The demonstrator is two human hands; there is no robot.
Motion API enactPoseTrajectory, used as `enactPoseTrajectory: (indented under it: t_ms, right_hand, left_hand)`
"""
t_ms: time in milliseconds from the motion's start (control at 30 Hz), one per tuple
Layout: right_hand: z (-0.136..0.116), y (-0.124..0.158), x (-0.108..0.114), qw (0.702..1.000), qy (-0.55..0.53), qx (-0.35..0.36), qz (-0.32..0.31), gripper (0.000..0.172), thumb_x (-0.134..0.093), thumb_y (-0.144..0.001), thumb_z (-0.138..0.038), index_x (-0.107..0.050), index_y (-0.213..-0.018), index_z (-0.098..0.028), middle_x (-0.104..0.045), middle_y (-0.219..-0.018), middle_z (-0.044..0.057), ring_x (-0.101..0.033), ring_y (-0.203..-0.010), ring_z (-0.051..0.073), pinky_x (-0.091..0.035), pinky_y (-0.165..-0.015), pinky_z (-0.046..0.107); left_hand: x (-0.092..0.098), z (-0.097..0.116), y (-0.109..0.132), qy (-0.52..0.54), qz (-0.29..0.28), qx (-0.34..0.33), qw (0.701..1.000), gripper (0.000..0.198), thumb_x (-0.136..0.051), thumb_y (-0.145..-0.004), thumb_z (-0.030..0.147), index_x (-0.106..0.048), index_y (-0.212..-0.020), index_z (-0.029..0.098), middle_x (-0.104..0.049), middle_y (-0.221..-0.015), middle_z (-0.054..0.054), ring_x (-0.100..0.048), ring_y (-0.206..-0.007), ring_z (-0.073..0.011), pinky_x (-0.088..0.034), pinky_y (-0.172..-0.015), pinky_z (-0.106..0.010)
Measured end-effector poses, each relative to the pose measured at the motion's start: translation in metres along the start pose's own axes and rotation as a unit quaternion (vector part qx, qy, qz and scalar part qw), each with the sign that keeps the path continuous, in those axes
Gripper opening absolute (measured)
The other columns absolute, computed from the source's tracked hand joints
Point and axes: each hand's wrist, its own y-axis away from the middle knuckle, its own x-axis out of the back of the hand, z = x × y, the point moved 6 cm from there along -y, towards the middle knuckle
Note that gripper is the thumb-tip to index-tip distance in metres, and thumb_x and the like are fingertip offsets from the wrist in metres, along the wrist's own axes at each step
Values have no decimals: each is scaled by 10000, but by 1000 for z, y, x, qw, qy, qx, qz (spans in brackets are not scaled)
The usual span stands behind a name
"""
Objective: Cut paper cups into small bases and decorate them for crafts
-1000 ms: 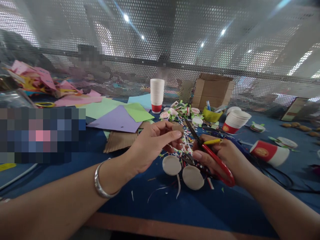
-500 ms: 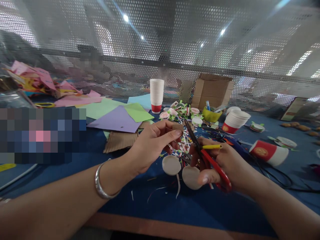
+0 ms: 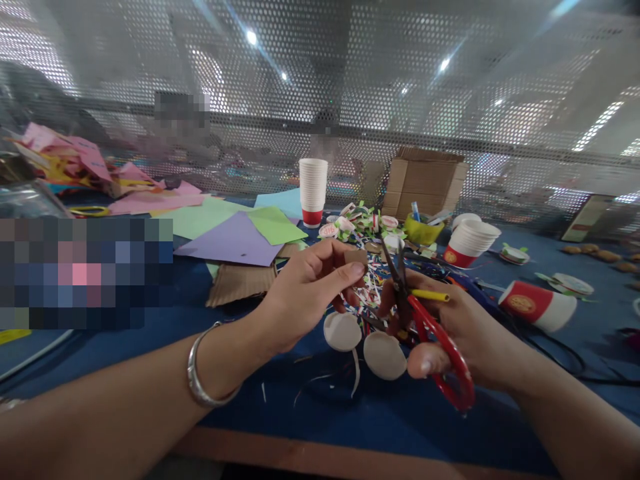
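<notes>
Between the thumb and fingers of my left hand (image 3: 320, 277) is a small piece of brown cardboard (image 3: 356, 257). My right hand (image 3: 445, 327) grips red-handled scissors (image 3: 425, 313), whose blades are parted and point up and away, a little right of the cardboard and apart from it. A yellow stick-like piece (image 3: 431, 295) juts out by the same hand; how it is held is hidden. Below the hands lie two pale paper discs, the left disc (image 3: 342, 332) with a thin curled strip and the right disc (image 3: 384, 357) near my right thumb.
Paper scraps (image 3: 367, 290) litter the blue table (image 3: 310, 420). Coloured sheets (image 3: 235, 237) and corrugated cardboard (image 3: 240, 283) lie left. A tall cup stack (image 3: 313, 193), a yellow container (image 3: 423, 230) and a cardboard box (image 3: 425, 183) stand behind. More cups (image 3: 470, 243) and a tipped cup (image 3: 537, 305) are right.
The scissors have shifted slightly right, and their blades and handles have spread wider, with my right thumb moved outward. My left hand and its cardboard piece stay almost in place.
</notes>
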Motion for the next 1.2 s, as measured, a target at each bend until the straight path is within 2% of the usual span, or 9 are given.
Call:
enactPoseTrajectory:
  t_ms: [100,233,533,800,1033,1200]
  right_hand:
    - [0,-1,2,998,55,18,9,692,-750,-676,-791,-603,-999,-197,-630,-744,16,-539,-664,179,-492,-599,308]
    - [5,0,4,992,121,2,17,636,-734,-731,-764,-568,-974,-200,-615,-780,13,-507,-692,174,-437,-595,291]
    - [3,1,3,994,107,3,9,588,-717,-763,-748,-583,-953,-207,-568,-787,-4,-466,-702,163,-411,-605,278]
    - [2,-2,1,991,128,7,29,427,-691,-884,-590,-496,-808,-219,-475,-707,-41,-382,-633,125,-343,-549,258]
    - [-3,-2,1,992,118,12,51,359,-675,-939,-473,-529,-752,-203,-492,-705,-39,-420,-628,110,-358,-549,240]
    - [1,0,5,986,147,16,80,359,-666,-951,-458,-537,-738,-199,-490,-704,-32,-429,-651,120,-367,-577,248]
  left_hand:
    - [-2,3,1,-8,-13,-16,1000,132,-675,-919,284,-602,-899,177,-592,-717,30,-566,-630,-87,-469,-568,-198]
    - [-4,5,2,-6,-32,-24,999,109,-672,-918,262,-613,-893,173,-597,-709,32,-556,-622,-81,-474,-572,-193]
    - [-7,1,1,-29,-63,-28,997,109,-681,-910,240,-629,-849,166,-606,-767,36,-577,-610,-61,-484,-543,-174]
    - [-8,-3,1,-20,-64,20,998,130,-727,-878,252,-658,-833,151,-630,-733,35,-572,-592,-58,-466,-532,-170]
    - [-4,-6,0,-17,-48,25,998,179,-776,-848,291,-689,-795,144,-636,-708,41,-557,-590,-39,-427,-549,-159]
    - [-2,-8,-1,-9,-50,33,998,180,-775,-855,306,-704,-802,149,-631,-703,48,-555,-598,-32,-422,-551,-150]
